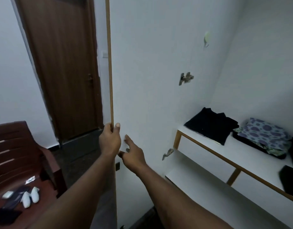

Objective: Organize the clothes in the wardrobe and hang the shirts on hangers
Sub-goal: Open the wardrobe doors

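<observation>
Wardrobe shelf (238, 151): folded black garment (210, 128), purple-patterned cloth (264, 136); left hand (110, 141) grips door (142, 80).

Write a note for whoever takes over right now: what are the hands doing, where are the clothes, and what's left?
Left hand grips the wardrobe door by its edge; right hand is open, fingers at its inner face.
Folded black clothes and a patterned cloth sit on the shelf.
Done: door open.
Left: sorting and hanging; no hangers in view.

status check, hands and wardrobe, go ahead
Left hand grips wardrobe door edge. Right hand open at door face. Folded clothes on shelf, untouched. Nothing in the way.
</observation>
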Demonstrator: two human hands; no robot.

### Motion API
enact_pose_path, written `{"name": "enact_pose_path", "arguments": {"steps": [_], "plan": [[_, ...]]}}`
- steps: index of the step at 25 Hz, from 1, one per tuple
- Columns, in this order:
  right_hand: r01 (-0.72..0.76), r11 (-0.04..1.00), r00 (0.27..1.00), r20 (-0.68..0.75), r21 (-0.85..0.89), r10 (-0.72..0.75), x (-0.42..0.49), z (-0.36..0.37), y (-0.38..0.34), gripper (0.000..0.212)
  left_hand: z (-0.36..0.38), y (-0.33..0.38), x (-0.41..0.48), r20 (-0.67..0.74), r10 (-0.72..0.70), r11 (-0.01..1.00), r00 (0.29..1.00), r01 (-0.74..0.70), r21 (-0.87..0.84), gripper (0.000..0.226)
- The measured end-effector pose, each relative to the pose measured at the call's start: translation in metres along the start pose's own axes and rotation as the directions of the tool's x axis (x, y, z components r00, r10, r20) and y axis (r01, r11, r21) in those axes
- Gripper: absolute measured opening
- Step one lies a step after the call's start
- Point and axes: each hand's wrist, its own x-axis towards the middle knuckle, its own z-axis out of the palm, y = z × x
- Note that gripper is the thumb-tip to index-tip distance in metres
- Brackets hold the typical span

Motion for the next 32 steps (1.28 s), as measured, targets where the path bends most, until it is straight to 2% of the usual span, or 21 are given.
{"name": "enact_pose_path", "arguments": {"steps": [3,5,8,10,12,14,16,17,19,21,24,26,28,32], "plan": [[0.003,0.995,0.999,-0.053,-0.099,-0.009,0.023,0.014,-0.012,0.081,-0.015,-0.009,0.029,0.059,0.025,0.985,0.998,-0.035,0.171,0.026],[0.002,0.984,0.995,-0.098,-0.176,-0.019,0.028,0.015,-0.01,0.081,-0.017,-0.017,0.033,0.061,0.077,0.974,0.995,-0.089,0.207,0.028],[0.031,0.967,0.996,-0.072,-0.253,-0.051,0.025,0.011,-0.001,0.084,-0.011,-0.039,0.016,-0.001,0.148,0.917,0.989,-0.137,0.375,0.034],[0.039,0.968,0.998,-0.035,-0.246,-0.05,0.022,0.004,0.006,0.085,-0.005,-0.05,-0.002,-0.049,0.146,0.855,0.988,-0.102,0.508,0.039],[0.042,0.968,0.998,-0.023,-0.247,-0.05,0.021,-0.008,0.012,0.083,0.006,-0.05,-0.018,-0.14,0.138,0.866,0.98,-0.051,0.497,0.042],[0.021,0.963,0.998,-0.047,-0.268,-0.035,0.018,-0.025,0.019,0.079,0.019,-0.043,-0.03,-0.138,0.249,0.859,0.959,-0.153,0.489,0.038],[-0.025,0.954,0.994,-0.105,-0.298,-0.007,0.012,-0.046,0.03,0.075,0.036,-0.034,-0.033,0.069,0.39,0.787,0.918,-0.372,0.492,0.027],[-0.05,0.945,0.99,-0.143,-0.324,0.004,0.009,-0.057,0.037,0.073,0.045,-0.028,-0.031,0.228,0.403,0.742,0.886,-0.462,0.486,0.027],[-0.125,0.918,0.969,-0.244,-0.376,0.032,-0.002,-0.083,0.051,0.072,0.071,-0.012,-0.025,0.539,0.311,0.67,0.783,-0.583,0.459,0.043],[-0.215,0.879,0.939,-0.339,-0.426,0.065,-0.014,-0.112,0.06,0.076,0.1,0.004,-0.018,0.723,0.237,0.545,0.648,-0.705,0.454,0.058],[-0.343,0.773,0.889,-0.451,-0.534,0.082,-0.034,-0.157,0.064,0.08,0.142,0.032,-0.019,0.836,0.225,0.371,0.5,-0.837,0.401,0.06],[-0.436,0.63,0.844,-0.535,-0.643,0.038,-0.056,-0.186,0.065,0.079,0.168,0.048,-0.029,0.859,0.273,0.336,0.434,-0.879,0.337,0.058],[-0.539,0.474,0.796,-0.605,-0.697,0.017,-0.085,-0.209,0.07,0.077,0.193,0.058,-0.049,0.877,0.314,0.291,0.364,-0.916,0.276,0.067],[-0.714,0.313,0.684,-0.719,-0.626,0.124,-0.168,-0.229,0.088,0.077,0.225,0.058,-0.119,0.912,0.347,0.283,0.22,-0.951,0.122,0.092]]}}
